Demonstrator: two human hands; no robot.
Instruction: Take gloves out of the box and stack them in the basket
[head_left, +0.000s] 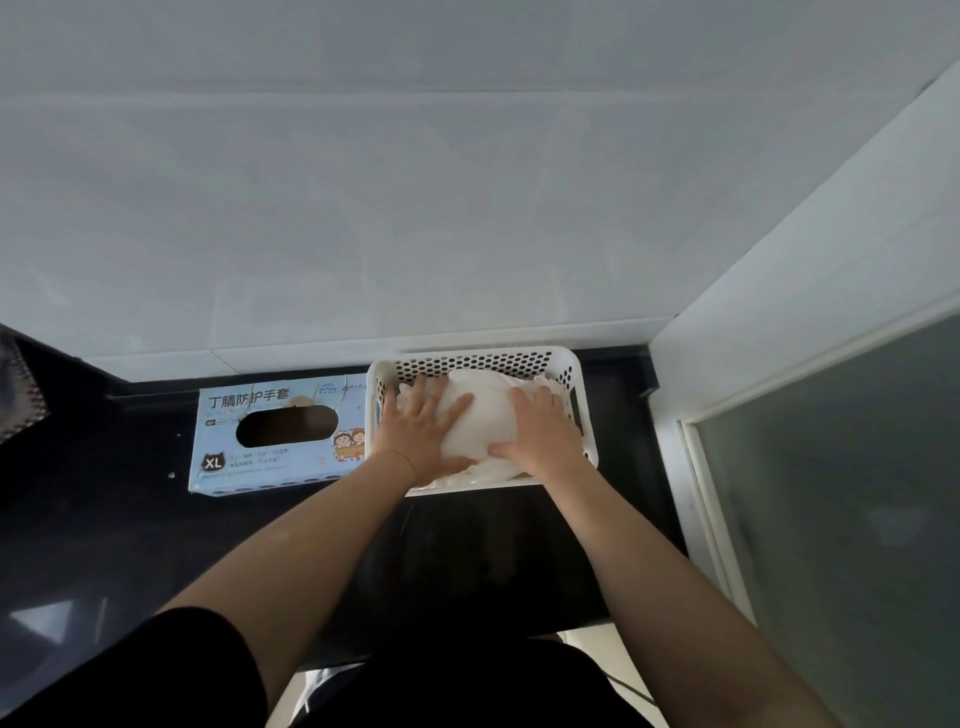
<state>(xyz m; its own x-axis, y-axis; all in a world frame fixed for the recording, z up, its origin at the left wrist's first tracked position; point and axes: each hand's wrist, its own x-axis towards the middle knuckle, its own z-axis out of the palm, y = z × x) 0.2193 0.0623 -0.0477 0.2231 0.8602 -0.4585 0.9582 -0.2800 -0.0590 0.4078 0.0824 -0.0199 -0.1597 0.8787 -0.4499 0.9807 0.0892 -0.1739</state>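
A white perforated plastic basket (474, 358) stands on the dark counter, holding a heap of white gloves (480, 415). My left hand (423, 423) lies flat on the left side of the heap with its fingers spread. My right hand (540, 428) presses flat on the right side, thumb pointing left. Left of the basket and touching it lies the light blue glove box (270, 460), marked XL. The box's oval opening faces up and looks dark inside.
The dark counter (130, 519) runs to a white tiled wall (363, 234) behind the box and basket. A white wall and a frosted glass panel (841, 493) close off the right side. A metal object shows at the far left edge.
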